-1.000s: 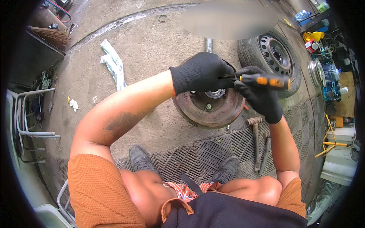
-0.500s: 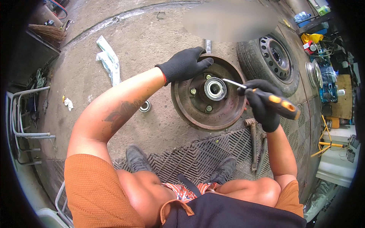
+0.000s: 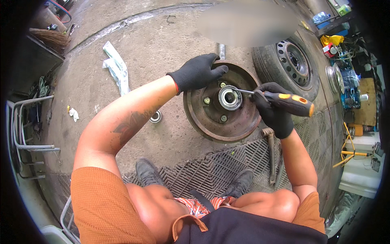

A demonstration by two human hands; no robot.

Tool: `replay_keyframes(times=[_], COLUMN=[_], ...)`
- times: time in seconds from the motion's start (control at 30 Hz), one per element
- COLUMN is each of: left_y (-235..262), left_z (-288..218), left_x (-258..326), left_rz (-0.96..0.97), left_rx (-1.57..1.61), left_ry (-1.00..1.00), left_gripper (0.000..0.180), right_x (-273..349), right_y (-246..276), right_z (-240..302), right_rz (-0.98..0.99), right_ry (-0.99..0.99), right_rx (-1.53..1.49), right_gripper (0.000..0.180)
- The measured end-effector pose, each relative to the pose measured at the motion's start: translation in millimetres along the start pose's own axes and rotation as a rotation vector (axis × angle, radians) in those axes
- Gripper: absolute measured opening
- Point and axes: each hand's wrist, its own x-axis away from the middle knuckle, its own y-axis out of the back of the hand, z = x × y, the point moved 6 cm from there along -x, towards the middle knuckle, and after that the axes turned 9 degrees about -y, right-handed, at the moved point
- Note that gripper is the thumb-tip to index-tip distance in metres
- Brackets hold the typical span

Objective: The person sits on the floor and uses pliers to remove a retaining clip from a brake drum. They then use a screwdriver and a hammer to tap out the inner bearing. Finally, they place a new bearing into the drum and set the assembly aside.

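- Upper left of the frame: a crumpled pale rag lies on the rough concrete floor; a small shiny bearing ring sits loose below it.
- Centre: my gloved left hand rests spread, unclenched, on the upper rim of the rusty round brake drum, steadying it.
- Centre right: my right hand grips the orange-and-black screwdriver, its tip at the bright steel hub bearing.
- I judge I'm prying at the bearing; next calls for careful leverage without slipping.
- Right: a worn tyre on its steel wheel.
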Motion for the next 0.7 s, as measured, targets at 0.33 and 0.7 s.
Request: replay_keyframes(times=[0.33,0.7], left_y=[5.9,1.0], left_z=[-0.6,-3.0], left_x=[0.8,0.4], left_rz=[0.095,0.059], left_rx=[0.018,0.037], left_ry=[0.036,0.05], left_gripper=[0.06,0.061], right_x=[-7.6,-12.5], right_y=[8.1,-1.7], right_z=[15.9,21.6], right_rz=[-0.042,0.01], right_ry=[-0.038,0.258], right_rx=[0.015,0.139], right_gripper=[0.007,0.012])
